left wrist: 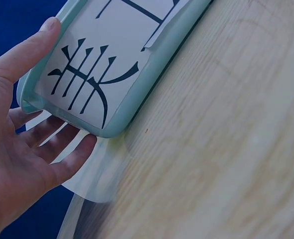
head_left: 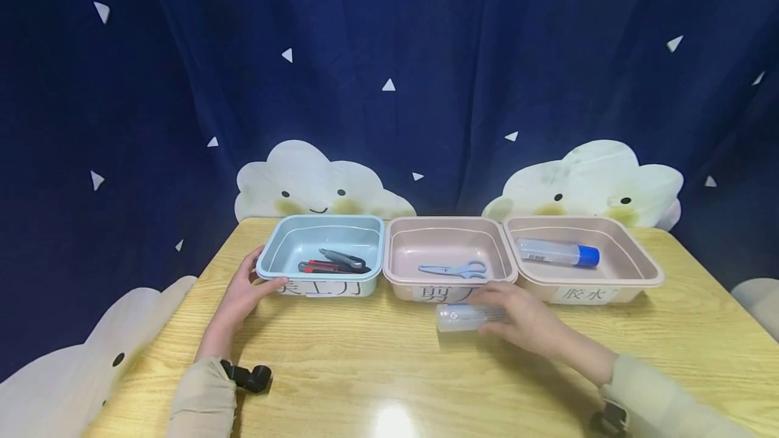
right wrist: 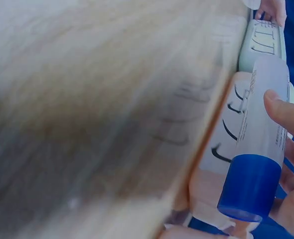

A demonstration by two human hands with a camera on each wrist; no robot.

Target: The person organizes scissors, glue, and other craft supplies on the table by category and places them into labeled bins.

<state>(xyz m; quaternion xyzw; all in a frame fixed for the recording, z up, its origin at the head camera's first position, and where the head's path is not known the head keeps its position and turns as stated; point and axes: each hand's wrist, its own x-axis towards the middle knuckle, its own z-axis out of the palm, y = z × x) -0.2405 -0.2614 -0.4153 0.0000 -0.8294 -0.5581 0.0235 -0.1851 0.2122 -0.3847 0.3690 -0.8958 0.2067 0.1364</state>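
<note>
My left hand (head_left: 242, 295) grips the left end of a light blue bin (head_left: 263, 263), thumb at the front rim and fingers against the end wall. Inside that bin lie utility knives (head_left: 335, 267), red-and-black and grey. My right hand (head_left: 528, 318) holds a clear glue bottle (head_left: 459, 318) on its side, in front of the middle pink bin (head_left: 404, 281). In the right wrist view, its blue cap (right wrist: 250, 186) shows, with the thumb pressed along the clear body. Light blue scissors (head_left: 453, 270) lie in the middle bin.
A second pink bin (head_left: 645, 272) stands at the right, holding another blue-capped glue bottle (head_left: 554, 253). The three bins form a row at the back of the wooden table (head_left: 341, 370), each with a paper label in front. Behind hangs a dark blue curtain (head_left: 389, 32).
</note>
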